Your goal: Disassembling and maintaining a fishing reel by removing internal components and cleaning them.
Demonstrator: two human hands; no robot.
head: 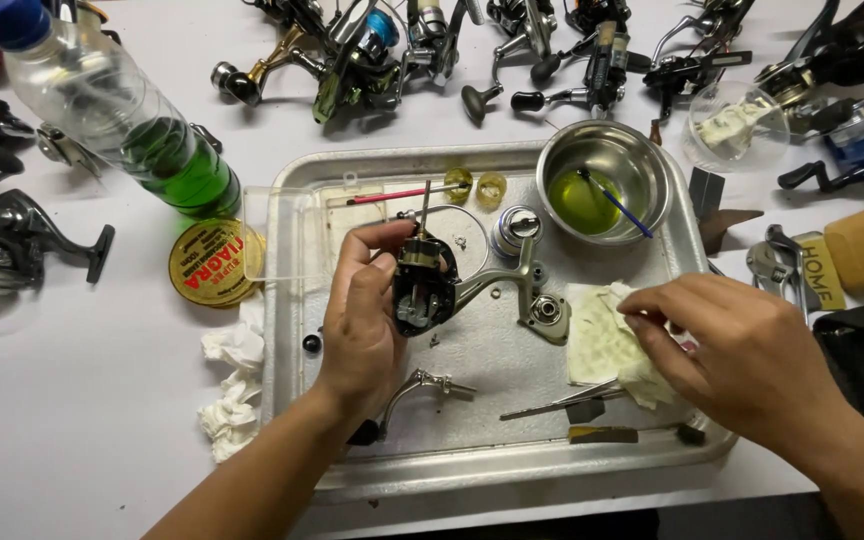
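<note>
Black opened fishing reel body [424, 285] sits gripped upright in left hand [362, 320], gears exposed; right hand [742, 350] pinches stained white cloth [607, 345] beside it.

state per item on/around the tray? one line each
left hand: grip shut on reel body
reel body: opened, held upright above tray
right hand: pinching stained cloth
stained cloth: crumpled, lying on tray
steel bowl: upright, yellow-green liquid, brush inside
plastic bottle: lying tilted, green liquid inside

Right hand [742, 350] covers part of stained cloth [602, 345]; fingertip grip hidden. Plastic bottle [112, 110] cut off at top-left edge. Small loose parts on metal tray [472, 470] too small to identify.
</note>
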